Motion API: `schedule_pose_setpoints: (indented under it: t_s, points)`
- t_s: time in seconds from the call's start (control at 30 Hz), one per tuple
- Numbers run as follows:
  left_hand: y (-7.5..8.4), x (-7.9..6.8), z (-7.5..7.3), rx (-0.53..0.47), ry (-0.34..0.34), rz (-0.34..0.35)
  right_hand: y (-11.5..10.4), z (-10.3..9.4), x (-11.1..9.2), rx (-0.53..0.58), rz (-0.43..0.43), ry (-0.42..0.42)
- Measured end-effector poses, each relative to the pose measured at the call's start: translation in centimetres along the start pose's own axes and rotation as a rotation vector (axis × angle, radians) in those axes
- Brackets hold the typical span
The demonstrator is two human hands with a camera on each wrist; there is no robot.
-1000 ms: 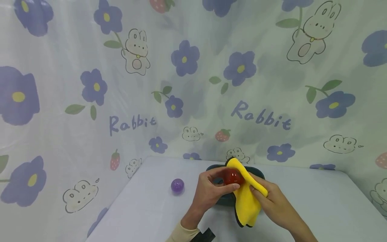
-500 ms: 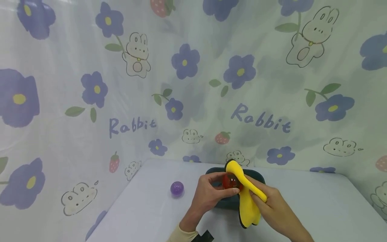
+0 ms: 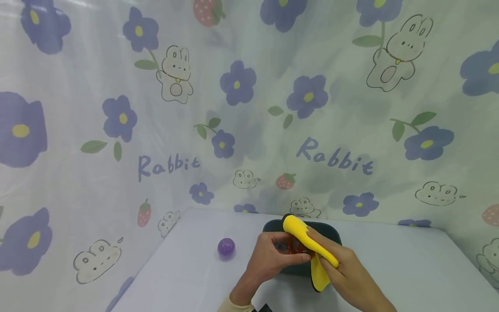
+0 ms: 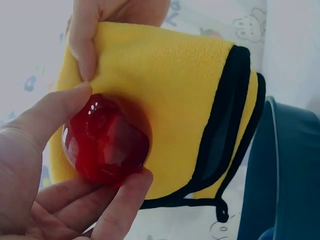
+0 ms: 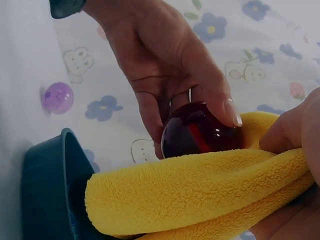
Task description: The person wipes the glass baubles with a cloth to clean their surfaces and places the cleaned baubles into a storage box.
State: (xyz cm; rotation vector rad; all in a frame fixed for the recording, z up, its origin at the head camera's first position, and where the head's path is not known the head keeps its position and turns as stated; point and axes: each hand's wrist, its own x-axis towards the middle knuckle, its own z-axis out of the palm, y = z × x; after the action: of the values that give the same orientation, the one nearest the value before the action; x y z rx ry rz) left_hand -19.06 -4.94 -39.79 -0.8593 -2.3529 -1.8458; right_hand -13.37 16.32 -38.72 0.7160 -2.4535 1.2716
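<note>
A shiny, see-through red ball (image 4: 105,142) sits between the thumb and fingers of my left hand (image 3: 267,259), above the front of a dark teal basin (image 3: 330,230). My right hand (image 3: 347,269) pinches a folded yellow cloth (image 4: 160,75) with black edging and lays it against the ball's far side. From the head view, the cloth hides much of the ball. The right wrist view shows the cloth's fluffy folds in front of the ball, with the left thumb (image 5: 222,102) over the top of it.
A purple ball (image 3: 226,247) rests on the white table (image 3: 187,277), left of the basin. Behind the table hangs a curtain (image 3: 249,121) printed with rabbits and flowers. In the left wrist view, something blue (image 4: 267,234) shows at the basin's inside.
The cloth has slid leftward over the red ball under my right hand and covers more of it. My left hand keeps its grip in nearly the same place. The head view has tilted up slightly.
</note>
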Motion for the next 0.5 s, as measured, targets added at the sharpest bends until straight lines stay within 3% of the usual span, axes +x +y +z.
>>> schedule_pose_setpoints:
  t_s: [0.3,0.5]
  points:
    - [0.0,-0.2,0.0,-0.033,-0.044,-0.028,0.8,0.0,0.2,0.019,0.028,-0.038]
    - [0.1,-0.4,0.3,-0.06,-0.082,-0.066,1.3,-0.4,0.5,0.09,0.142,-0.104]
